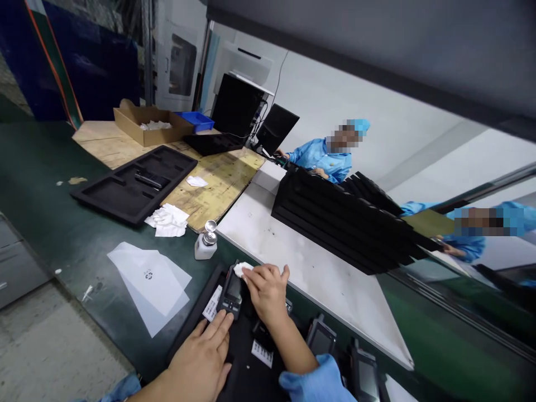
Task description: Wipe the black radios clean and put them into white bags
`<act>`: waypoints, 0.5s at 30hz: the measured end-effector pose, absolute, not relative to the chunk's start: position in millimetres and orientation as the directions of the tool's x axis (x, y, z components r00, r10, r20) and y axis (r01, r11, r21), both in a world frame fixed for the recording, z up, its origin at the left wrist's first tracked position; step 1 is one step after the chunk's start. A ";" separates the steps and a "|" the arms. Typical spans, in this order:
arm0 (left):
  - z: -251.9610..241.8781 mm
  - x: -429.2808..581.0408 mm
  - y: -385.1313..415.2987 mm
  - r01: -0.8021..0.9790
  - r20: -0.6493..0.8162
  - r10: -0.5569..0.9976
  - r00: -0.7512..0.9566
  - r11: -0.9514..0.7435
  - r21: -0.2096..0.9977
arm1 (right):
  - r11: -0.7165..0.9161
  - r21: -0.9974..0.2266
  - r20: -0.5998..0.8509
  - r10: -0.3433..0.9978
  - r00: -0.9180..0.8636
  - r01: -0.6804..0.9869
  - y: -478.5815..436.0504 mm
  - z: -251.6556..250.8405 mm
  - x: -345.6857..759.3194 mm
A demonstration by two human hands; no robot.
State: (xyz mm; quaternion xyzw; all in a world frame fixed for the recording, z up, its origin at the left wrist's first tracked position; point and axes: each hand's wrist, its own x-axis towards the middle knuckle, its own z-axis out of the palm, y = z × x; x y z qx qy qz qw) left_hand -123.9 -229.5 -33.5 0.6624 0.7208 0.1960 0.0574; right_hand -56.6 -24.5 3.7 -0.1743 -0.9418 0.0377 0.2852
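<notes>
A black handheld device with a screen and keys point(231, 293) lies in a black foam tray point(243, 365) before me. My left hand point(205, 352) rests flat with its fingertips on the device's lower end. Over its upper end, my right hand point(268, 293) pinches a folded white wipe point(243, 269) and presses it to the top edge. A white printed label point(213, 303) sits beside the device, and another label point(262, 353) is under my right forearm. That forearm partly hides a second device point(263, 335). Two more devices, one of them point(321, 336) nearer, lie to the right.
A white pump bottle point(206, 243) with its lid up stands beyond the tray. Left are translucent sheets point(151, 279), crumpled wipes point(168, 220) and another foam tray point(121, 209) holding a device. Stacked black trays point(335, 215) stand behind; two people in blue work beyond.
</notes>
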 end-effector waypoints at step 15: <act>-83.9 -152.8 -215.6 0.985 0.458 0.887 0.055 -0.124 0.124 | 0.614 -0.123 0.647 0.645 -0.406 0.780 18.1 36.0 44.1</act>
